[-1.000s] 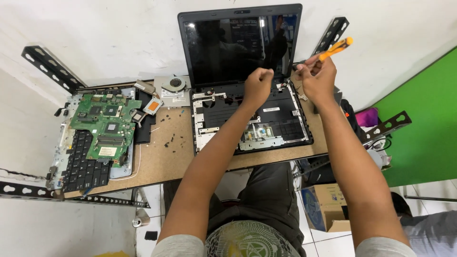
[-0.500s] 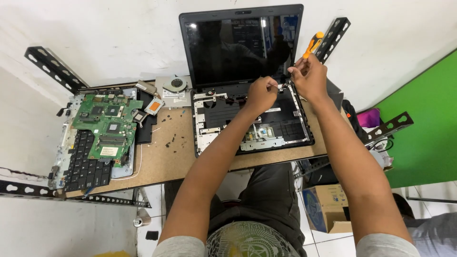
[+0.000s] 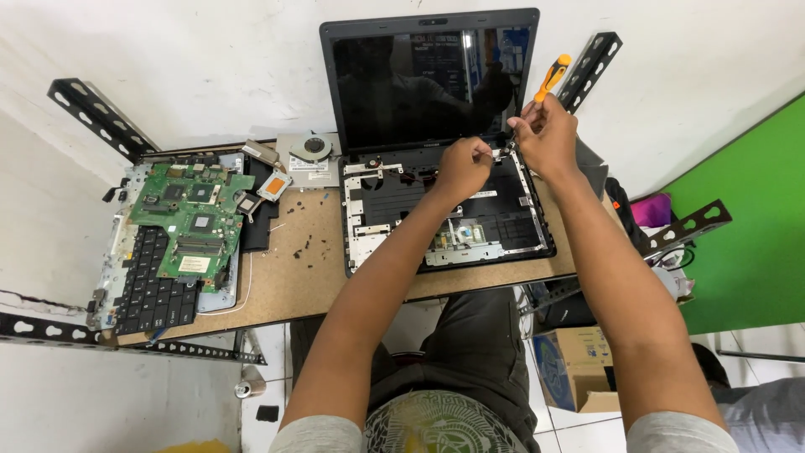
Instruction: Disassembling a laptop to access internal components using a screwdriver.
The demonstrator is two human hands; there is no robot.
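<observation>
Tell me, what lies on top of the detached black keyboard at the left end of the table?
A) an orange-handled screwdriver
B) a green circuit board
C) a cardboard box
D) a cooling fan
B: the green circuit board rests on the black keyboard, while the orange-handled screwdriver is up in the right hand.

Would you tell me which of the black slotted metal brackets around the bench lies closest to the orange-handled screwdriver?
The bracket at the upper right, slanting beside the laptop screen. The screwdriver in the right hand nearly reaches it; the other brackets sit far off.
</observation>
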